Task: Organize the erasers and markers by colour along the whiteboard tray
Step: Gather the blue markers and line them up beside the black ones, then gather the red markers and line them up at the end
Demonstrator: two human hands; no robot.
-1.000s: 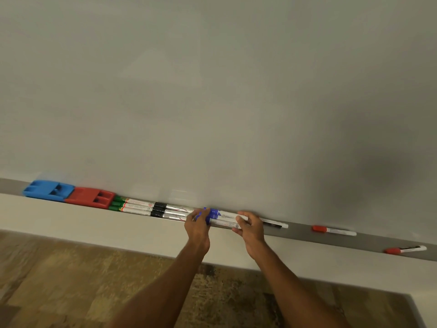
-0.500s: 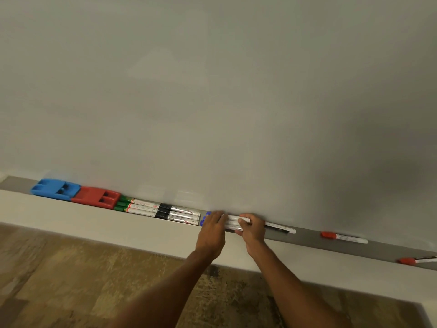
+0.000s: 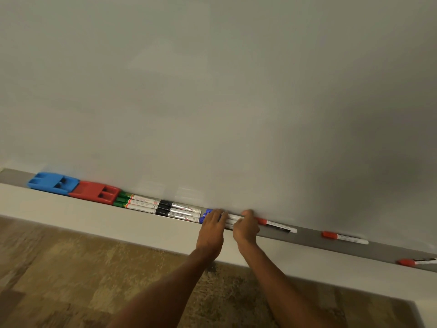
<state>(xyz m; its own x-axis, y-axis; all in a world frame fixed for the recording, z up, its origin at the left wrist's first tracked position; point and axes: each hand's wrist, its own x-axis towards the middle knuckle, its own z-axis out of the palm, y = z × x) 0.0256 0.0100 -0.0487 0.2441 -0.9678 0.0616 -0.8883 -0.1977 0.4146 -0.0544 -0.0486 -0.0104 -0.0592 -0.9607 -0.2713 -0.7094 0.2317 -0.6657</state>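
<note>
A pale grey whiteboard (image 3: 212, 91) fills most of the view; below it runs the grey tray (image 3: 307, 235), slanting down to the right, with patterned brown flooring (image 3: 59, 268) beneath the white ledge. Two bare forearms reach up to the tray's middle. At the far left of the tray sits the blue eraser (image 3: 53, 183), end to end with the red eraser (image 3: 95, 192); just beside that lie the green markers (image 3: 137, 203), then the black markers (image 3: 179, 210), stacked side by side in the tray. The left hand (image 3: 211, 229) lies with fingers spread flat over the blue markers (image 3: 206, 215) (only their caps and a strip of white barrel show); the right hand (image 3: 246, 227) curls its fingers over the same barrels, pressing rather than lifting, though whether either hand truly grips a marker I cannot tell. Just right of the right hand lies a red marker (image 3: 277, 225); well apart, a second red marker (image 3: 345, 237); near the frame's edge, a third red marker (image 3: 416, 262), partly cut off.
</note>
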